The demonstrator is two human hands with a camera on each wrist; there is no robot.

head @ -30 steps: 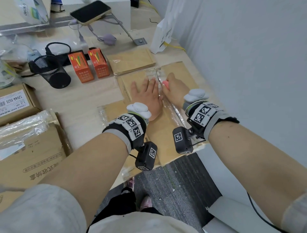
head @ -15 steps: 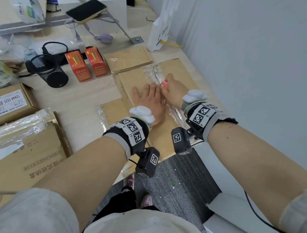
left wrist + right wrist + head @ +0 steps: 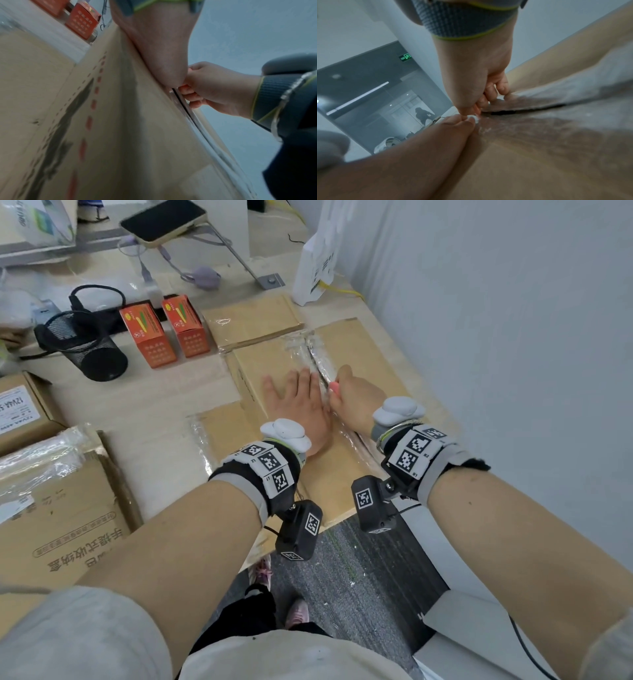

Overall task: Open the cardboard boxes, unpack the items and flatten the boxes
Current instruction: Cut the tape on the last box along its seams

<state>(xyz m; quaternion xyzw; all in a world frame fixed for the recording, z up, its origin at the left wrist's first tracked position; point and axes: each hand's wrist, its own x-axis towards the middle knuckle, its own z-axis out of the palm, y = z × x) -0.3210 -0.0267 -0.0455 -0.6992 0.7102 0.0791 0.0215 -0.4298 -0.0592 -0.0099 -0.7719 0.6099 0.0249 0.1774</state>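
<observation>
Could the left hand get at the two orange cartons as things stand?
Probably yes: the left hand lies flat on the cardboard box, holding nothing, and bare table separates it from the orange cartons, with nothing between.

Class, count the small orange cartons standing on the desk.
2: the small orange cartons stand side by side behind the taped box, one nearer the black mesh cup, one right of it.

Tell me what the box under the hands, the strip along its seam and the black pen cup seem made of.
Box: brown cardboard, matte, by its flat tan flaps.
Strip: likely clear plastic tape, glossy and wrinkled.
Pen cup: black mesh, probably metal; see-through weave, lying on its side.
</observation>
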